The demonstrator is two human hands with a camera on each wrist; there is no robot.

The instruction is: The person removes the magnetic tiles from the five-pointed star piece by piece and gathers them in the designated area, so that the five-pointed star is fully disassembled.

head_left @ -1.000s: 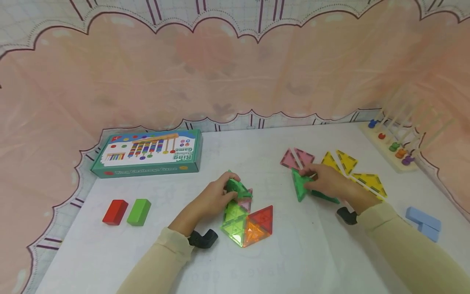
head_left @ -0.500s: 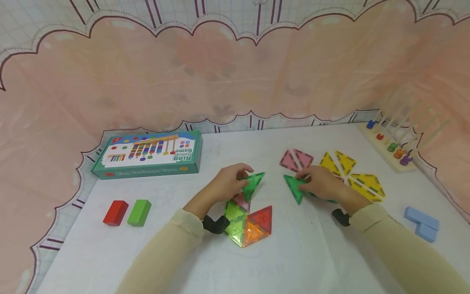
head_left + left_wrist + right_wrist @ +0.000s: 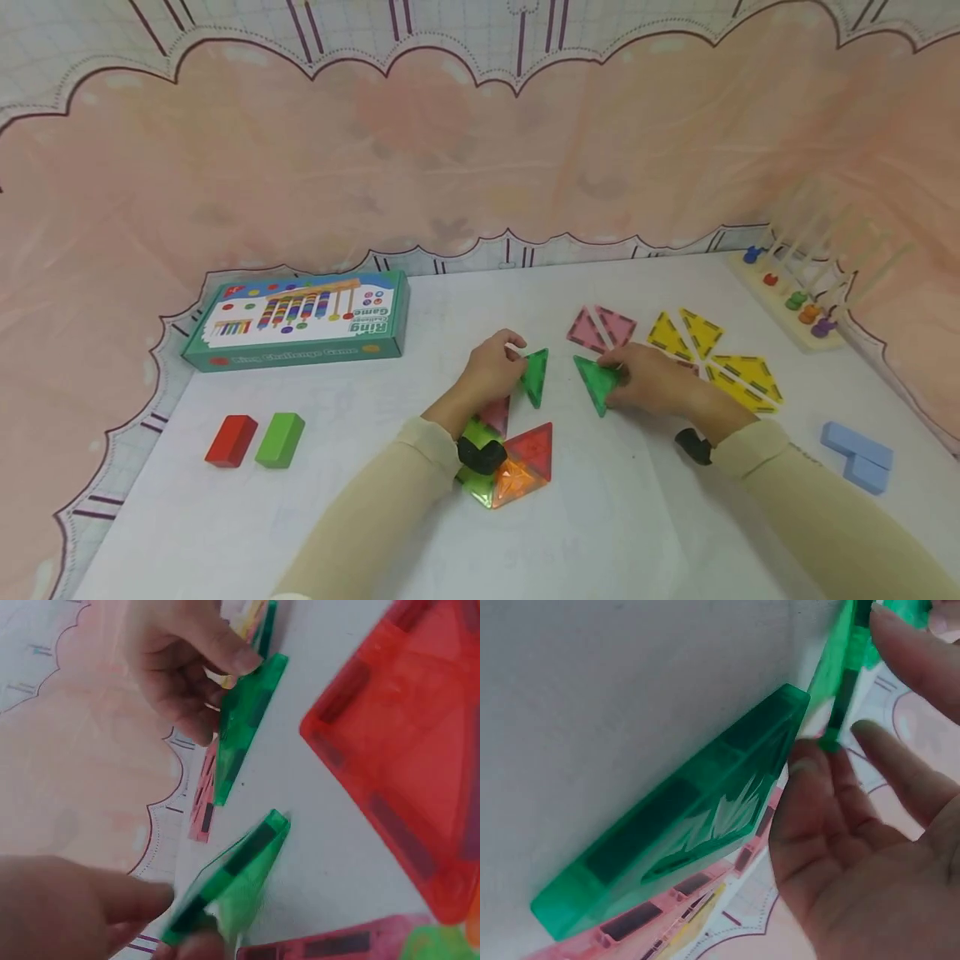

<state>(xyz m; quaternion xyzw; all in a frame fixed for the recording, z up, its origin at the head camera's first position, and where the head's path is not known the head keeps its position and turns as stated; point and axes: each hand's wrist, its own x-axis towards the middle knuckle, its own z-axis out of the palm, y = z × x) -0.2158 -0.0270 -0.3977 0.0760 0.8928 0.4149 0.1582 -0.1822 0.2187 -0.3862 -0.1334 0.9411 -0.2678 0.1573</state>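
My left hand (image 3: 491, 367) pinches a translucent green triangular magnetic tile (image 3: 536, 377), which stands tilted in the left wrist view. Facing it across a gap, my right hand (image 3: 648, 379) pinches a second green triangular tile (image 3: 597, 383). Close to the right fingers in the right wrist view is another green tile (image 3: 675, 817). Below my left wrist lies a cluster of flat tiles: a pink one (image 3: 495, 414), light green ones (image 3: 477, 483), an orange one (image 3: 517, 482) and a red one (image 3: 534, 450). The left forearm and wrist camera cover part of the cluster.
Two pink triangles (image 3: 587, 331) and several yellow triangles (image 3: 703, 333) lie behind and beyond the right hand. A Ring Challenge Game box (image 3: 300, 321) and red (image 3: 232, 441) and green blocks (image 3: 281, 440) are left. A pegged board (image 3: 787, 300) and blue blocks (image 3: 858, 454) are right.
My left hand has moved right and away from the tile cluster, carrying its green tile toward the other one. The right hand has shifted slightly left with its tile.
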